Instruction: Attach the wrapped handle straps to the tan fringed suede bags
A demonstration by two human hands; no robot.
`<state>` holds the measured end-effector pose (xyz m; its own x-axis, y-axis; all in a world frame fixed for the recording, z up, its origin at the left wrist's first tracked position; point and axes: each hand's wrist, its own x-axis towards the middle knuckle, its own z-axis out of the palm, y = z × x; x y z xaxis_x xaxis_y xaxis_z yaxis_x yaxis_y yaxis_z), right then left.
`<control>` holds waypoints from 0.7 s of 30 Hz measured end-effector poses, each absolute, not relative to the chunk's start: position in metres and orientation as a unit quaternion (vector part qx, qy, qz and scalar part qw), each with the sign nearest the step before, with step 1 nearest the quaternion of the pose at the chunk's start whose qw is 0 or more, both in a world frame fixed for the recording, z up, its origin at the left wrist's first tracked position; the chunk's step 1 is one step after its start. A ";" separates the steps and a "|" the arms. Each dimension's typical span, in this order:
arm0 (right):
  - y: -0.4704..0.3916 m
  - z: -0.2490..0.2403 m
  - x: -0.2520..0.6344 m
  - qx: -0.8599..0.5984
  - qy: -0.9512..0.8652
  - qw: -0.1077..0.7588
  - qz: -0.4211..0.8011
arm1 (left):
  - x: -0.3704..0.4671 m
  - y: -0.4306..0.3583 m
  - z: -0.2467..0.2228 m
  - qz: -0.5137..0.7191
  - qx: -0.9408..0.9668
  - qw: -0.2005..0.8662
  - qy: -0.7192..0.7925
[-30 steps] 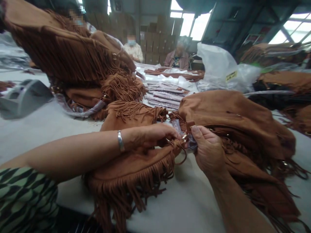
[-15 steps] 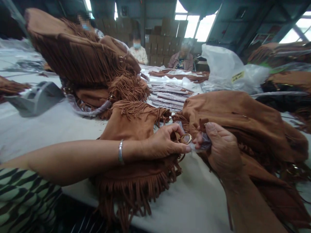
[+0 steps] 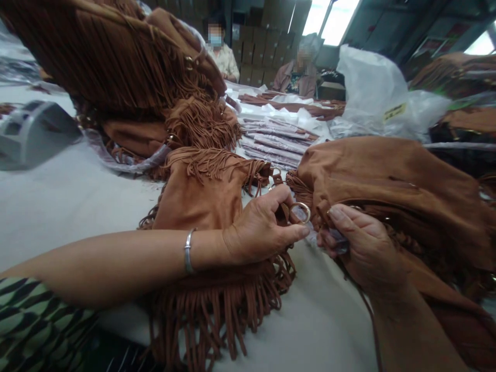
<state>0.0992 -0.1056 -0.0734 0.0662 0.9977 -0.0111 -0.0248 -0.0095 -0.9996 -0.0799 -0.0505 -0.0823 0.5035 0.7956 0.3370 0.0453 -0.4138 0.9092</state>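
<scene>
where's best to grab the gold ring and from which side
Probably by its right rim, from the right: the gold ring pokes out from the left hand, leaving that curved edge exposed, while its left side lies nearer the palm.

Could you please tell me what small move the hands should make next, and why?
Probably bring the small brown leather-like strap end closer to the round gold-coloured metal ring: the right hand pinches the strap end, the left hand holds the ring towards it, and the two appear slightly apart.
</scene>
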 end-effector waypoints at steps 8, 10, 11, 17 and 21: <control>-0.105 -0.078 0.100 -0.525 -0.461 0.508 0.503 | -0.081 -0.046 -0.082 0.366 0.754 0.430 0.335; -0.104 -0.079 0.099 -0.526 -0.456 0.507 0.509 | -0.082 -0.046 -0.081 0.370 0.761 0.416 0.333; -0.103 -0.079 0.098 -0.525 -0.451 0.510 0.511 | -0.082 -0.045 -0.081 0.372 0.764 0.410 0.331; -0.101 -0.077 0.087 -0.521 -0.433 0.527 0.513 | -0.080 -0.046 -0.083 0.357 0.776 0.390 0.343; -0.102 -0.081 0.077 -0.547 -0.439 0.530 0.476 | -0.077 -0.048 -0.085 0.332 0.789 0.381 0.349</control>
<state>0.0766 -0.1020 -0.0811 0.1615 0.9853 -0.0551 -0.0239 -0.0519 -0.9984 -0.0774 -0.0475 -0.0850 0.5360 0.8037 0.2585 0.2974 -0.4663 0.8331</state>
